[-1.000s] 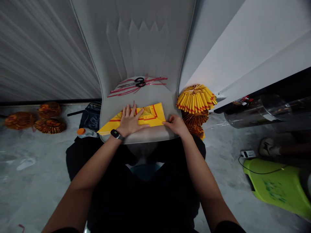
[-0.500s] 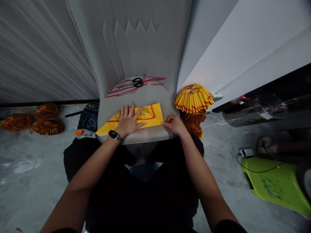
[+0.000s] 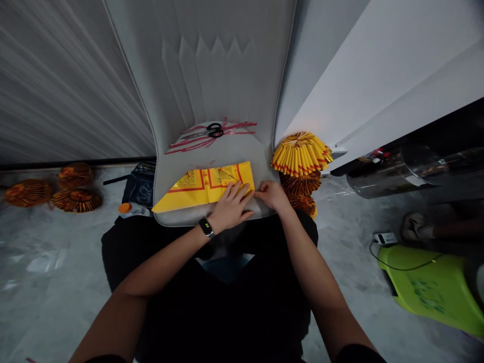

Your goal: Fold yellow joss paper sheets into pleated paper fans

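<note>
- The paper [image 3: 189,189], yellow with red borders, is laid across the seat of the chair [image 3: 223,146], close to its front edge.
- The left hand [image 3: 229,206] is rested flat on the right part of the paper, above the chair's front edge. Its fingers are slightly parted, and nothing is clasped in it.
- The right hand [image 3: 273,195] is set at the paper's near right corner, over the right front of the chair. Thumb and forefinger are brought close together there; whether the corner is pinched between them cannot be told.
- Done, as far as can be judged: the paper's left end is tapered to a point, so a slanting fold seems to have been made. A crease is seen near its middle.
- Left, as far as can be judged: no fine pleats are seen in the paper, such as are shown by the fan [image 3: 301,153] just right of the chair. Only an early stage seems to be reached.
- The scissors [image 3: 212,132] and red strips [image 3: 189,147] are placed at the rear of the chair's seat, touched by neither hand.
- Left of the chair, a bag [image 3: 140,186] and a bottle [image 3: 134,210] are seen just beside it.
</note>
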The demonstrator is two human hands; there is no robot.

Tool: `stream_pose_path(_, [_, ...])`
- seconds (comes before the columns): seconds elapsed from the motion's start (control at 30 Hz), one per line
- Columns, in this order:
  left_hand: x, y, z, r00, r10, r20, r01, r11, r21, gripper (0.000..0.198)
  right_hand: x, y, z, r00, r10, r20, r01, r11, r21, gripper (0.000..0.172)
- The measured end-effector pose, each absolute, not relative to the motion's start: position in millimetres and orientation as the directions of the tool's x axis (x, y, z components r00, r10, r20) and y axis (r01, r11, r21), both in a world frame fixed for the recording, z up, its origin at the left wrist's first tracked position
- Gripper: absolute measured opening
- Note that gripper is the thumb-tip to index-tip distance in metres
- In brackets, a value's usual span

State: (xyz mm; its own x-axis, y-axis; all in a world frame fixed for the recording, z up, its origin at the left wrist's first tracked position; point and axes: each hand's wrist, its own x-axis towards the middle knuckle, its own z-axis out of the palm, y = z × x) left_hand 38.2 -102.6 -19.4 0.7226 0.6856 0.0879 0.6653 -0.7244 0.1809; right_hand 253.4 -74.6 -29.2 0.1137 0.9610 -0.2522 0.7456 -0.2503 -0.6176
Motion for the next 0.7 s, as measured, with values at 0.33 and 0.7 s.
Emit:
stream_pose_path(0.33, [11,-89,-23,0.474,0.870,0.135,0.847,-0.492,0.200,0.086,255,-73,-30,0.119,0.954,-0.276,0.730,-0.273,-0.626,0.042])
stream_pose_path(0.7, [-3,-68,0,0.324,0.932,0.166,0.913,-0.353,0.203,0.070,256,-72,-31,0.115,0.951,-0.286,0.728,-0.277,-0.627,0.041])
